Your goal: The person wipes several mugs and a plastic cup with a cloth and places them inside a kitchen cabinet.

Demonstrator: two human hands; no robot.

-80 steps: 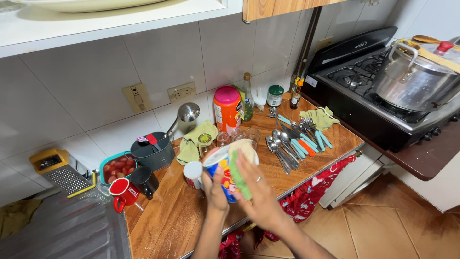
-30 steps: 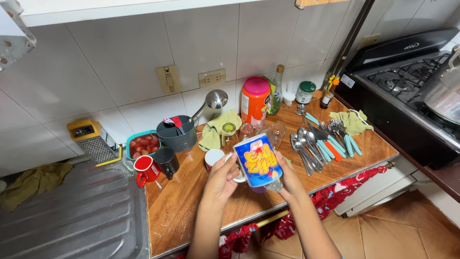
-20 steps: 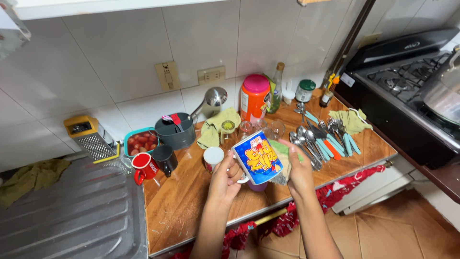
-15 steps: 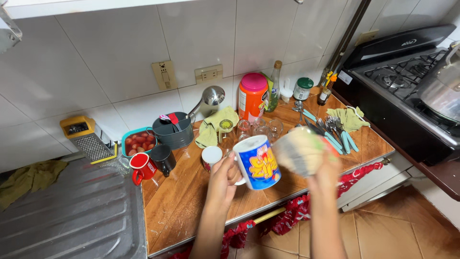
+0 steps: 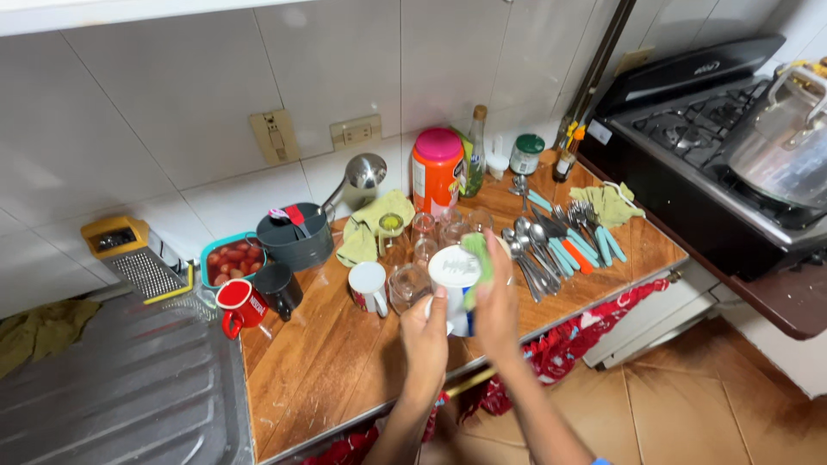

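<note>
My left hand (image 5: 425, 334) grips a blue and white printed mug (image 5: 454, 274), turned so its white base faces me. My right hand (image 5: 496, 301) presses a green and yellow cloth (image 5: 476, 258) against the mug's right side. Both hands hover above the wooden counter (image 5: 336, 357) near its front edge. Just left of the mug stand a clear glass (image 5: 408, 285) and a white mug (image 5: 369, 287).
Spoons and forks (image 5: 551, 241) lie in a row to the right. At the back stand an orange canister (image 5: 436, 172), a bottle, a grey tin pail (image 5: 297, 241), a red mug (image 5: 240, 305), a black mug and a grater (image 5: 133, 258). A metal draining board (image 5: 112, 396) is left, a stove with a pot (image 5: 780, 146) right.
The mug has been turned from lying on its side to base-up towards me. My right hand swung out with the cloth, then came back against the mug. The view shifted slightly right.
</note>
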